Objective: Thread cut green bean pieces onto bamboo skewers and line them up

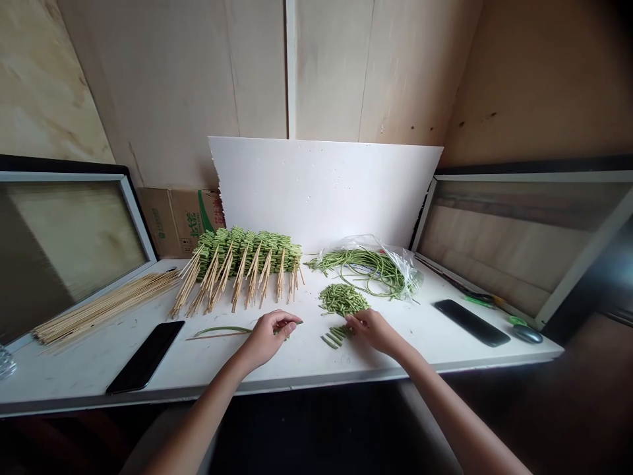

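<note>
My left hand [271, 335] is closed, thumb and fingers pinched together over the table. A long green bean [222, 329] and a thin wooden skewer [217, 336] run into it from the left; a short green tip shows at its fingertips. My right hand [373, 328] is closed, its fingertips at a small row of cut bean pieces [336, 336]; what they pinch is partly hidden. Just behind lies a heap of short cut bean pieces [343, 299]. Farther back, a plastic bag [408, 270] holds long uncut green beans [366, 264].
Bundles of skewered beans [247, 247] are stacked at back left, sticks facing me. Loose skewers [109, 300] lie at left, beside a black phone [146, 356]. Another dark phone [472, 322] and a computer mouse [527, 333] rest at right. A white board [321, 191] stands behind.
</note>
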Tool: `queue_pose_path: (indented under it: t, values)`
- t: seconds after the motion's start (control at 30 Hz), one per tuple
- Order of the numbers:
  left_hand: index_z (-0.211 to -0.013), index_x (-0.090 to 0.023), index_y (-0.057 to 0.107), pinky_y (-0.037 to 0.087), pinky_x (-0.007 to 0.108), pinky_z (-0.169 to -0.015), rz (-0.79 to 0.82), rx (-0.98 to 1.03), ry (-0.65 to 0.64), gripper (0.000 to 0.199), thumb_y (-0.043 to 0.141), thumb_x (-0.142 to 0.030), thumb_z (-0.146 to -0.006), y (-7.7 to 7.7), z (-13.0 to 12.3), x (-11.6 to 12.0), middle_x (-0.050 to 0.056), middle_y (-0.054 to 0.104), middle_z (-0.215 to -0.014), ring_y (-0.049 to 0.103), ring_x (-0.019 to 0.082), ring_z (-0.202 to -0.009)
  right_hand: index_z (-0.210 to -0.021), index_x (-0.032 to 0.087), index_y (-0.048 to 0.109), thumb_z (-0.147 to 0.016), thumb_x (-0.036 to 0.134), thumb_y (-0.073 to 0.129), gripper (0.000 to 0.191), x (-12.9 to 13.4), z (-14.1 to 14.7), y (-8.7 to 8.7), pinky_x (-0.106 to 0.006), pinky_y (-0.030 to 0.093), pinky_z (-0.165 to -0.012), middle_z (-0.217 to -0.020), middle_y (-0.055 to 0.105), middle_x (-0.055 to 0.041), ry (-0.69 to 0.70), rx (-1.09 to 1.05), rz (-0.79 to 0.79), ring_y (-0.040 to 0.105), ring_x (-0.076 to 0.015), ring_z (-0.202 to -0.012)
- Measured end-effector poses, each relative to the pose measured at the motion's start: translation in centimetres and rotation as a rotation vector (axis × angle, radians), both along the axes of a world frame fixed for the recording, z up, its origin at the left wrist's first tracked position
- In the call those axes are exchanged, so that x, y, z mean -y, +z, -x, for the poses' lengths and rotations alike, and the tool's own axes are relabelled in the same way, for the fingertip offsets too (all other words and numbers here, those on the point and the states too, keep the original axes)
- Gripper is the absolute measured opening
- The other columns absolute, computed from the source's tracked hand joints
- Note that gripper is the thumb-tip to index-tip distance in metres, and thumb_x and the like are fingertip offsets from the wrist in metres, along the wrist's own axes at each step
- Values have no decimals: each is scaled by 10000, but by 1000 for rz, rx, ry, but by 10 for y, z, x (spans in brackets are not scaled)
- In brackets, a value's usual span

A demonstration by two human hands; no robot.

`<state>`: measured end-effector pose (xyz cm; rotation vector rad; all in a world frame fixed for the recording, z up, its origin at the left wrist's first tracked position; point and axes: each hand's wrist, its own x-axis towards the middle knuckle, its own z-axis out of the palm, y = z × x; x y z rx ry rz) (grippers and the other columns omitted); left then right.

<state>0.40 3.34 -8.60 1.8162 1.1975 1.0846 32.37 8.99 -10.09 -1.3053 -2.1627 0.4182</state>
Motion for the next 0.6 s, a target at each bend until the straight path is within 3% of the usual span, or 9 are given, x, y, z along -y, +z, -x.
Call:
queue_pose_path:
  t: [0.33,0.53,0.6]
  values:
    - [-1087,-170,768,549,339,-772,-1,19,-6,402,650,-521,-928,-5,2,-3,110,748,-1026,663,199,-828,-715,192,732,-1014,548,464,537,8,7,4,-340,461,-609,-688,691,-68,42,4,27,589,-203,-608]
    - [-1197,-169,700,572,364,-844,48,54,-1,425,677,-486,-915,3,-5,5,96,721,-1014,682,210,-909,-859,199,783,-1030,541,455,504,15,13,16,-378,509,-729,-830,756,-92,49,-61,5,665,-252,-789]
    - [-1248,-181,665,560,375,-903,14,60,1,432,686,-455,-915,6,-10,10,79,719,-987,691,209,-933,-993,222,789,-1008,557,512,434,27,24,24,-373,518,-750,-924,763,-91,84,-117,-16,671,-256,-857]
